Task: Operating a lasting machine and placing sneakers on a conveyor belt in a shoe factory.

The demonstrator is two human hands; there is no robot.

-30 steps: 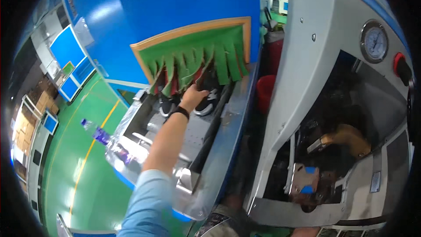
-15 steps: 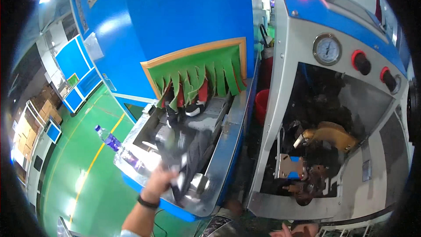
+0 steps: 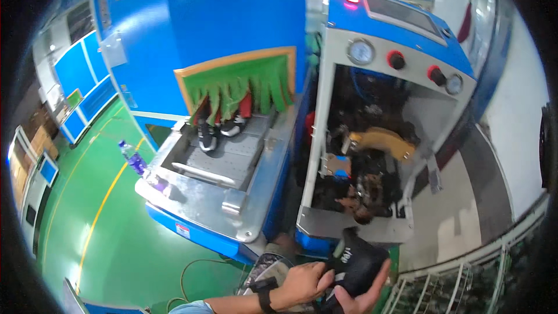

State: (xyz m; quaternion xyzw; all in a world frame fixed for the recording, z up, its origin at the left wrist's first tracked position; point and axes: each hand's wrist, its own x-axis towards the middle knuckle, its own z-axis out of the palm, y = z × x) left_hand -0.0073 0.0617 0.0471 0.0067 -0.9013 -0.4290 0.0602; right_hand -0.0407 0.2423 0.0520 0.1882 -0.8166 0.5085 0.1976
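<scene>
A black shoe [image 3: 359, 263] with pale marks on it is held low in front of me, just below the front ledge of the grey machine. My right hand [image 3: 372, 292] grips it from the right, thumb on the near side. My left hand [image 3: 303, 282], with a dark band at the wrist, reaches in from the left, its curled fingers closed against the shoe's left side. The shoe's lower part is hidden by the hands. Two black shoes with white soles, one [image 3: 207, 138] nearer and another [image 3: 233, 126] behind it, stand on the grey conveyor [image 3: 226, 163].
A green strip curtain [image 3: 238, 87] hangs over the opening of the blue machine [image 3: 232, 17]. The grey machine [image 3: 325, 197] at right has gauges, red-ringed knobs and a brown curved part [image 3: 383, 139] inside. A bottle [image 3: 132, 157] stands at the conveyor's left; a metal rack [image 3: 459, 285] is lower right.
My left hand has moved from the conveyor's near end down and right, bringing a dark shoe along. My right hand, formerly at the bottom edge, now grips it too. The view has shifted right.
</scene>
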